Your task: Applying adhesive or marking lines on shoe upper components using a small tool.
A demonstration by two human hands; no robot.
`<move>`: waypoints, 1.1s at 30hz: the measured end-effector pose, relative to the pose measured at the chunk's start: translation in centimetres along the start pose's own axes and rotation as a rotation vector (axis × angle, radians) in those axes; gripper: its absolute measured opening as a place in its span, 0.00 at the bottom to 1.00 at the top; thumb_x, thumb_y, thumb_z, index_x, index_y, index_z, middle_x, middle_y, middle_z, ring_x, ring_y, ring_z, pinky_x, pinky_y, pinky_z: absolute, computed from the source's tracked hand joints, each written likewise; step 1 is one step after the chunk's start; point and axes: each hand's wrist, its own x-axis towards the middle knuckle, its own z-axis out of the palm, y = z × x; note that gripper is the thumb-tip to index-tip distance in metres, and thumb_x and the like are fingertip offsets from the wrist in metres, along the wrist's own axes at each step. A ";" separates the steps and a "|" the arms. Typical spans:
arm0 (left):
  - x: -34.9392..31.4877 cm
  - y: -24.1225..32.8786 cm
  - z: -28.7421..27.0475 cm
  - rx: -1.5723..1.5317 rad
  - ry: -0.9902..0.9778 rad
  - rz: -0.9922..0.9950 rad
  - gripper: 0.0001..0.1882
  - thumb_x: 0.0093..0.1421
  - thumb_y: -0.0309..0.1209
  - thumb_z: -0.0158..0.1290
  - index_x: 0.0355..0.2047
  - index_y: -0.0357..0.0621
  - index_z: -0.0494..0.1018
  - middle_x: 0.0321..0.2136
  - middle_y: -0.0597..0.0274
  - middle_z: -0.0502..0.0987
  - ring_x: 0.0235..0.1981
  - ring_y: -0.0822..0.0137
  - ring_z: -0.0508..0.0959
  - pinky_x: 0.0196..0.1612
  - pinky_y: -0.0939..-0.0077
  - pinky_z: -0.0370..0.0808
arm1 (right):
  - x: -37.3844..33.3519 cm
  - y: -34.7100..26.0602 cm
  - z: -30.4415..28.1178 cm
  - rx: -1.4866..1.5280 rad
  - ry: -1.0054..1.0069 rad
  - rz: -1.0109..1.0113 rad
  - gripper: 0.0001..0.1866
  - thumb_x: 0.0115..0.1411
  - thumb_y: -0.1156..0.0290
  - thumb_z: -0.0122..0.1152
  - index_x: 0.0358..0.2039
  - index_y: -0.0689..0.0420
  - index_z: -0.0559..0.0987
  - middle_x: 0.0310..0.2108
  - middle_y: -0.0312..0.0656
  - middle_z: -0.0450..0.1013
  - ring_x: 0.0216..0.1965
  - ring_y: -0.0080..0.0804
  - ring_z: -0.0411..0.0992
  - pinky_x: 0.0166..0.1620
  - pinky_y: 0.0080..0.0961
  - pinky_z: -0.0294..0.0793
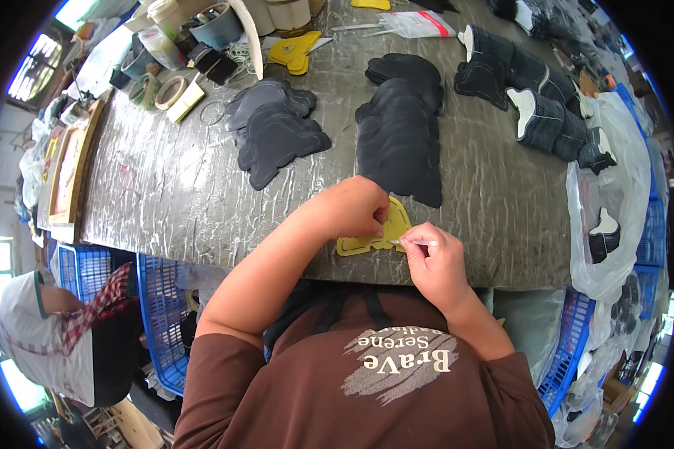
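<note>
A flat yellow template [398,217] with cut-out slots lies near the table's front edge, just in front of a row of black pieces. My left hand [359,209] is on it, fingers curled and pressed down at its middle. Between the fingertips of my right hand [436,258] is a slim white pen [425,242], its tip over the template's right part. What lies under the template is mostly hidden. Beyond it spreads an overlapping row of black cut pieces [399,135]. A second pile of black cut pieces [281,138] lies to its left.
Rolled bundles of dark pieces with white edges [550,116] lie at the right, beside a clear plastic bag [614,187]. More yellow templates [295,51], tape rolls [171,93] and tubs [217,28] stand far left. Blue crates [161,322] flank me. Another person [52,337] is at left.
</note>
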 end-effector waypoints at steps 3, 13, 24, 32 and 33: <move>0.0 -0.2 0.0 0.016 0.007 0.008 0.10 0.45 0.29 0.63 0.28 0.38 0.78 0.24 0.56 0.80 0.27 0.61 0.80 0.33 0.69 0.75 | -0.3 0.4 -0.3 0.014 -0.002 0.023 0.03 0.57 0.80 0.60 0.29 0.62 0.74 0.27 0.44 0.77 0.26 0.30 0.76 0.30 0.24 0.73; 0.0 -0.3 0.0 0.011 0.020 0.010 0.10 0.45 0.30 0.63 0.27 0.38 0.77 0.23 0.55 0.80 0.27 0.60 0.80 0.32 0.68 0.75 | -1.3 0.5 -1.6 0.063 0.092 0.057 0.06 0.55 0.80 0.62 0.28 0.61 0.72 0.23 0.45 0.74 0.23 0.42 0.73 0.27 0.31 0.70; -1.0 1.4 1.3 0.418 0.291 -0.065 0.29 0.44 0.34 0.68 0.45 0.41 0.69 0.39 0.52 0.77 0.44 0.50 0.76 0.48 0.61 0.73 | 1.7 2.2 -3.3 -0.272 0.130 -0.020 0.08 0.53 0.85 0.53 0.34 0.61 0.71 0.30 0.46 0.71 0.37 0.46 0.72 0.37 0.40 0.70; -3.3 -0.7 0.6 -0.202 0.422 -0.079 0.28 0.41 0.28 0.69 0.41 0.38 0.70 0.33 0.54 0.76 0.38 0.59 0.78 0.42 0.68 0.74 | 3.7 3.7 -1.7 -0.528 0.064 0.153 0.15 0.50 0.72 0.69 0.38 0.60 0.76 0.37 0.43 0.71 0.37 0.45 0.74 0.38 0.38 0.74; -4.1 -1.4 -0.3 -0.222 0.494 -0.082 0.27 0.41 0.26 0.69 0.40 0.37 0.70 0.31 0.57 0.76 0.36 0.68 0.78 0.39 0.71 0.75 | 3.6 3.7 -1.8 -0.530 0.056 0.157 0.17 0.48 0.70 0.70 0.38 0.59 0.77 0.37 0.43 0.71 0.37 0.45 0.75 0.38 0.38 0.75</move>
